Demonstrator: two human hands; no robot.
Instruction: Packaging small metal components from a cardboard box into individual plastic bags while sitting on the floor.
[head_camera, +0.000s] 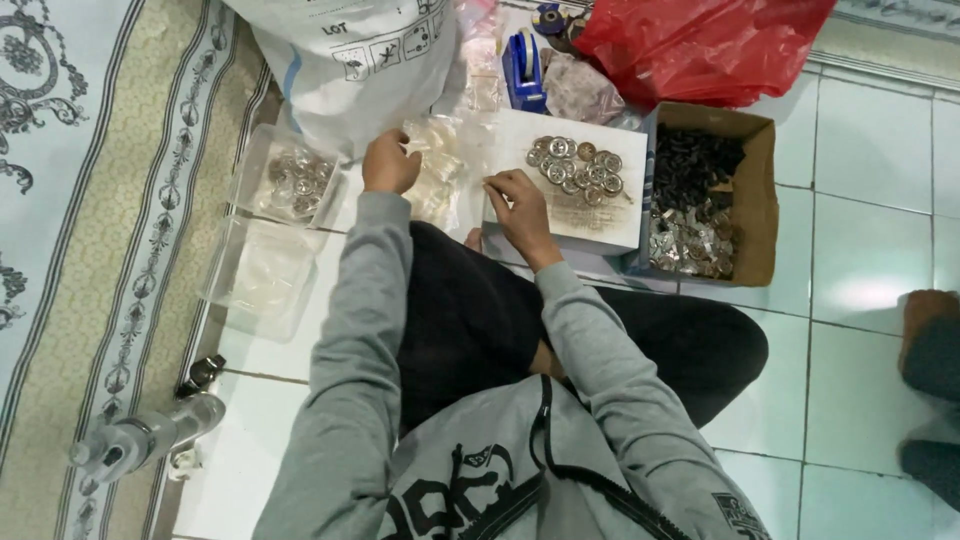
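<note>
Two hands (390, 165) nr round metal discs (578, 168)

I am looking down at a home floor used as a small piecework spot: pale tiled floor (870, 210) and a patterned rug (90, 200) out beyond my left hand (390, 165). Just past my right hand (520, 210) lies a white board (600, 225) of round metal parts, with a cardboard box (755, 190) of small pieces beside it. Clear plastic trays (260, 270) sit near my left hand.
</note>
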